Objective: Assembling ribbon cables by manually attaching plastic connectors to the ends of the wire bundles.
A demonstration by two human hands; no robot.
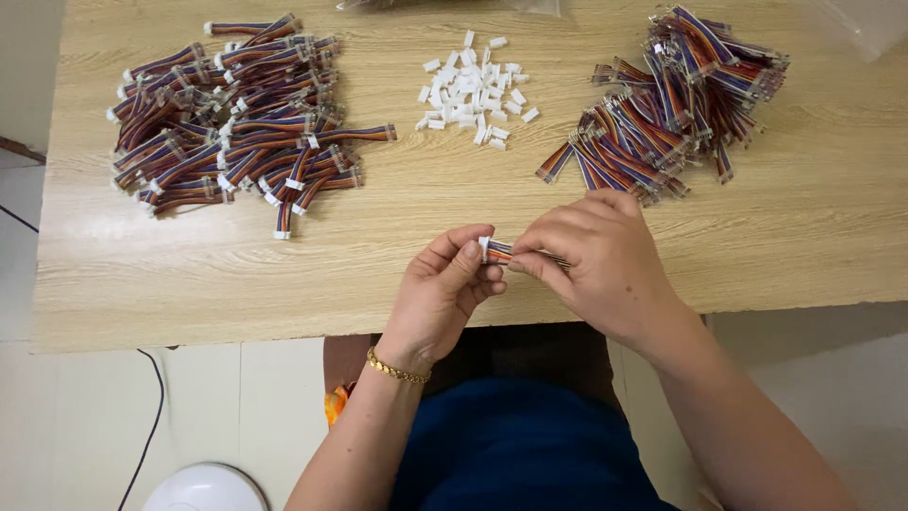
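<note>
At lower centre of the frame I see my left hand (445,284) pinching the white connector (484,248) on a rainbow ribbon cable (506,253), while my right hand (601,260) grips the cable's wires. On the worktop (378,255) beyond lie loose white housings (473,92) between two cable heaps.

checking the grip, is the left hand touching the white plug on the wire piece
Touching. The head view shows the left hand with thumb and fingertips pinched on the white plug at the end of the striped wire piece, no gap.
</note>
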